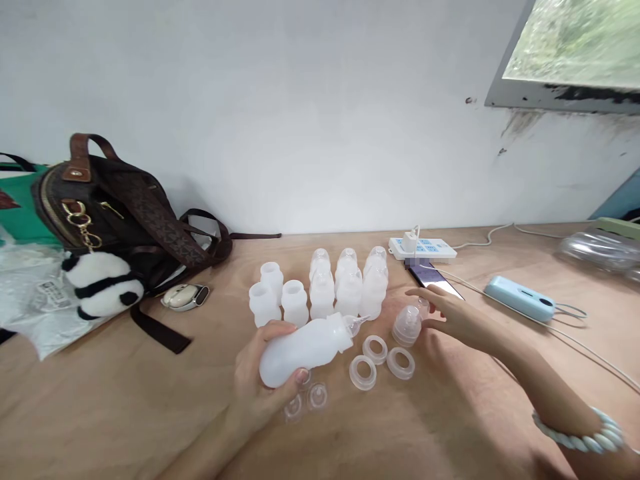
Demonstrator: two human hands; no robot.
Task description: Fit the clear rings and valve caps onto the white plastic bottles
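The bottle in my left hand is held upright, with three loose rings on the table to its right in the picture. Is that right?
Not quite: the bottle isn't upright. The head view shows it tipped well over, with its neck pointing to the right. It is in your left hand, and the three loose rings do lie on the table to its right.

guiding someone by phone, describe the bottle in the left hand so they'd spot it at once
Start at the white wall and drop to the brown table below it, where a group of pale bottles stands upright. Just nearer the camera, the left hand grips the milky white bottle. Unlike the upright ones, it is tipped sideways, neck pointing right.
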